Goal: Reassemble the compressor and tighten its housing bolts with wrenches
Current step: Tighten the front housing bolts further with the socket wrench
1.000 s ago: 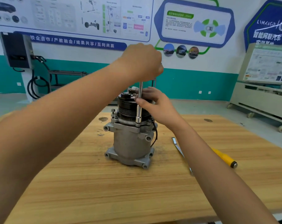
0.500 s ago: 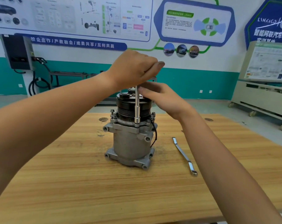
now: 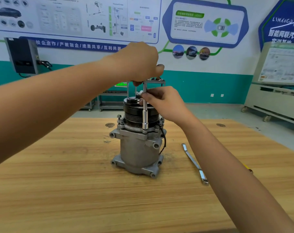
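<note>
Right hand [image 3: 161, 101] pinches the thin shaft of the socket driver [image 3: 145, 113] between thumb and fingertips, steadying it upright. Left hand [image 3: 139, 64] sits above it, fingers curled down over the driver's top end.

On the wooden table [image 3: 58, 190], a flat spanner [image 3: 193, 163] lies loose at about 4 o'clock from the compressor [image 3: 139, 148], which stands upright mid-table on its cast foot, black pulley [image 3: 139, 113] on top. The driver's socket sits on the flange at 6 o'clock. Another housing bolt [image 3: 119, 117] stands proud at 9 o'clock, and one more shows at 3 o'clock.

I judge the compressor a heavy, rigid metal casting that should stay put under moderate torque. It is best braced by the plain grey body or flange, not by the thin black wire [image 3: 164, 142] at its 3 o'clock side. The polished shaft looks slippery, so turning force belongs at the top.

Hidden:
- the bolt head inside the socket
- the driver's handle under the left hand
- any bolts behind the pulley at 12 o'clock
- most of a yellow object [image 3: 247, 167] behind the right forearm
</note>
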{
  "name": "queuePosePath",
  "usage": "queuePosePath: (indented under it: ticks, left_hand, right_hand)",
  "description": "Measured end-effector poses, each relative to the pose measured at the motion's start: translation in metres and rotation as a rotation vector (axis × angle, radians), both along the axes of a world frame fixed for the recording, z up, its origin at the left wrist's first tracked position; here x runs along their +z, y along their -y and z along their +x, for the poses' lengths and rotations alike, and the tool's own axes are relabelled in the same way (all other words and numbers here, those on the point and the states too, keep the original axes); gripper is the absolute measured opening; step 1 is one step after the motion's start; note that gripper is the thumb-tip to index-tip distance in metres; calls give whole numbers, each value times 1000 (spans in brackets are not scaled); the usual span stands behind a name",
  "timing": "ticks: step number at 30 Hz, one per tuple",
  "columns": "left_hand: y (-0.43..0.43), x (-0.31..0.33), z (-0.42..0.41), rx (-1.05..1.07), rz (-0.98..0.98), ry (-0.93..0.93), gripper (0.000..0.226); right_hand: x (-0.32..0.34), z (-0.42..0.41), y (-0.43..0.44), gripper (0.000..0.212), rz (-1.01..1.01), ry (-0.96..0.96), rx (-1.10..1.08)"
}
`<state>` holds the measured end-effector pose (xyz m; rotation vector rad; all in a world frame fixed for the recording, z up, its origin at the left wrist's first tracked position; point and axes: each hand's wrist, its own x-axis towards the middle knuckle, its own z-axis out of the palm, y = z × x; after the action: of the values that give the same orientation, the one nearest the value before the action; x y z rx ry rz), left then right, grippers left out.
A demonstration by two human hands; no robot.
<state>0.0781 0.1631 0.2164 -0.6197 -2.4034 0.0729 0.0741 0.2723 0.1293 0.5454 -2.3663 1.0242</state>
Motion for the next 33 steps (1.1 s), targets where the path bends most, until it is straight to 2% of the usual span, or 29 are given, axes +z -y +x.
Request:
queuePosePath:
  ticks: [4,7,10,14,15,19,22,25,27,29,31,33]
  left_hand:
    - [2,-8,3,-17,61,-35,50]
    - [12,-19,0,-131,262,12,50]
    - [20,-35,-9,-303,631,142,47]
    - [11,-56,-14,-548,1384,474,36]
    - [7,-58,-15,-577,1519,537,37]
    - [-9,-52,-21,-612,1766,722,37]
    - [-11,-44,-27,-657,1692,977,35]
    - [-6,-39,-37,-759,1426,1302,35]
    - [-4,-36,-40,-773,1265,1400,35]
    - [-4,-30,-40,-656,1165,1337,36]
    - [-4,-19,-38,-431,968,1085,37]
    - [-4,-8,-32,-212,712,752,33]
  right_hand:
    - [-3,2,3,25,-35,-69,-52]
    - [-8,3,7,24,-77,-135,-87]
    - [-14,4,12,24,-145,-194,-120]
    - [-20,4,16,17,-214,-202,-115]
    - [-21,4,16,16,-218,-198,-109]
    - [-27,1,11,15,-183,-222,-107]
    - [-36,0,1,23,-140,-220,-133]
    - [-40,0,-8,32,-94,-206,-140]
    - [-40,1,-13,35,-51,-234,-160]
    - [-37,4,-17,41,-38,-242,-172]
    - [-36,5,-21,57,2,-164,-169]
    - [-38,6,-22,85,67,-11,-153]
